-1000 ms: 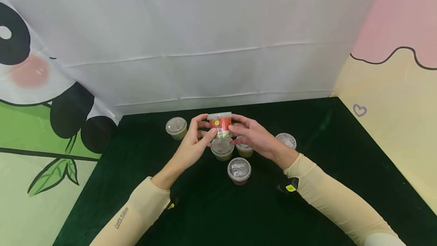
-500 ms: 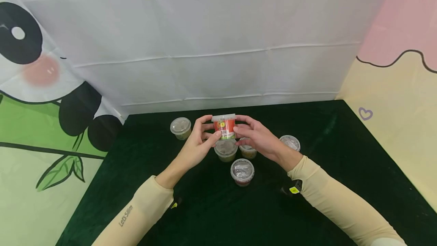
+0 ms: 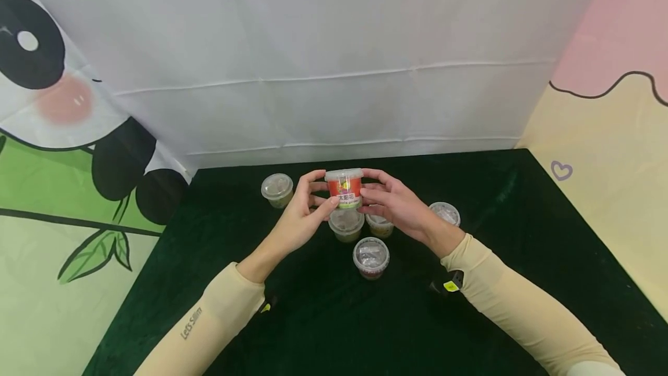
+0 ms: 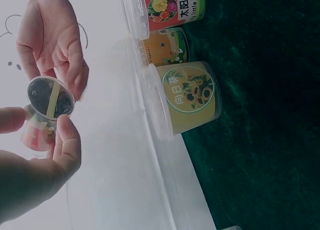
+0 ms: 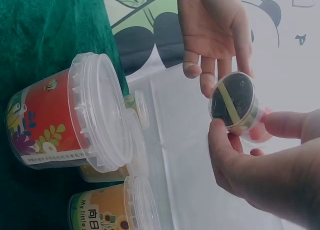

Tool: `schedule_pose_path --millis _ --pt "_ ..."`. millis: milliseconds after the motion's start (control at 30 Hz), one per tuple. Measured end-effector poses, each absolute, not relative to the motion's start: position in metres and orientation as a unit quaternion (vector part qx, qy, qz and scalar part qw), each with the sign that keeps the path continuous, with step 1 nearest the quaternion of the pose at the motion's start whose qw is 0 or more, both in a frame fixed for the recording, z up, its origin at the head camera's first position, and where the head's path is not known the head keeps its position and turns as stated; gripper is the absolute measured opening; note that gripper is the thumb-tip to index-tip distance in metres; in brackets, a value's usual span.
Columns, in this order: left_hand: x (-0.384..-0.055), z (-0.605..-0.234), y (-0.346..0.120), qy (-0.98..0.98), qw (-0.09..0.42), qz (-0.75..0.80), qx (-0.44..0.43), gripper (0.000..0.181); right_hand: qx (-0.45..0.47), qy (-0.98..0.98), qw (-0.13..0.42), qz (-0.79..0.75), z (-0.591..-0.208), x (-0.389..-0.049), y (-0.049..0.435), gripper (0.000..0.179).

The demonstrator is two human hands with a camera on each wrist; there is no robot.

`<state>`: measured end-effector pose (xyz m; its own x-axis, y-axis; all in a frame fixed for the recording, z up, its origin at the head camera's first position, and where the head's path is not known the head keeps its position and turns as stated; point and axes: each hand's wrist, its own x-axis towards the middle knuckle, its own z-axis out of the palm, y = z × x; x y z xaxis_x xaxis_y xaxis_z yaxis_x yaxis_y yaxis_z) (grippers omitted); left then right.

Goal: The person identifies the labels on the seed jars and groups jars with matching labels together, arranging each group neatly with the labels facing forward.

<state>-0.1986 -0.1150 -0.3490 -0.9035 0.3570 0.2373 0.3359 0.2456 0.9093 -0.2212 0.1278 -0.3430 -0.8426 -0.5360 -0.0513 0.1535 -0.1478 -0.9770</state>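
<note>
Both hands hold one small clear plastic tub (image 3: 345, 181) upright above the green cloth, its red label with printed characters facing the head camera. My left hand (image 3: 300, 219) grips its left side, thumb on the front near the label's lower edge and a finger up at the lid. On the other side my right hand (image 3: 400, 206) holds it between thumb and fingers. From below, the right wrist view shows the tub's dark base (image 5: 232, 100) with a pale yellow strip across it. Beneath the held tub stand two lidded tubs, one with a greenish body (image 3: 347, 226), the other partly covered (image 3: 380, 227).
Nearer the person stands a red-labelled tub (image 3: 371, 255). Another lidded tub (image 3: 277, 189) stands back left, and one more (image 3: 445, 213) is partly behind the right forearm. Dark green cloth (image 3: 313, 329) covers the table; a white sheet (image 3: 323, 62) hangs behind it.
The held tub has turned slightly, bringing its label text round to the front. The head view has shifted a little; the standing tubs stay in place.
</note>
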Motion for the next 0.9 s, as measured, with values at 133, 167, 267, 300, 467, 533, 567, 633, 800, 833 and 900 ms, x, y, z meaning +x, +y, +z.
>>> schedule_pose_path --millis 133,167,267,300,467,533,567,633,800,833,900 --pt "-0.2 -0.349 -0.115 0.789 0.009 0.573 0.221 0.059 -0.161 0.609 0.234 -0.74 -0.343 -0.221 0.129 0.056" --pt "-0.2 -0.35 -0.115 0.79 0.009 0.572 0.221 0.059 -0.163 0.61 0.235 -0.739 -0.343 -0.22 0.129 0.057" --pt "-0.2 -0.35 -0.116 0.791 0.01 0.571 0.22 0.058 -0.164 0.609 0.237 -0.739 -0.343 -0.22 0.128 0.059" --pt "-0.2 -0.35 -0.117 0.792 0.009 0.57 0.219 0.058 -0.165 0.609 0.238 -0.739 -0.343 -0.221 0.128 0.059" --pt "-0.199 -0.35 -0.12 0.795 0.009 0.568 0.214 0.058 -0.164 0.609 0.24 -0.738 -0.345 -0.222 0.125 0.059" --pt "-0.199 -0.35 -0.121 0.794 0.01 0.569 0.212 0.058 -0.164 0.611 0.239 -0.736 -0.345 -0.222 0.124 0.059" --pt "-0.199 -0.351 -0.121 0.794 0.011 0.569 0.212 0.058 -0.165 0.612 0.239 -0.735 -0.345 -0.223 0.124 0.059" --pt "-0.199 -0.351 -0.122 0.795 0.013 0.569 0.211 0.058 -0.166 0.615 0.238 -0.733 -0.346 -0.223 0.124 0.059" --pt "-0.199 -0.35 -0.125 0.796 0.015 0.569 0.208 0.057 -0.165 0.617 0.241 -0.731 -0.347 -0.223 0.121 0.059" --pt "-0.199 -0.35 -0.126 0.796 0.014 0.569 0.208 0.058 -0.164 0.617 0.241 -0.731 -0.347 -0.223 0.12 0.059" --pt "-0.199 -0.35 -0.127 0.796 0.015 0.568 0.209 0.058 -0.164 0.616 0.243 -0.731 -0.347 -0.223 0.119 0.059"
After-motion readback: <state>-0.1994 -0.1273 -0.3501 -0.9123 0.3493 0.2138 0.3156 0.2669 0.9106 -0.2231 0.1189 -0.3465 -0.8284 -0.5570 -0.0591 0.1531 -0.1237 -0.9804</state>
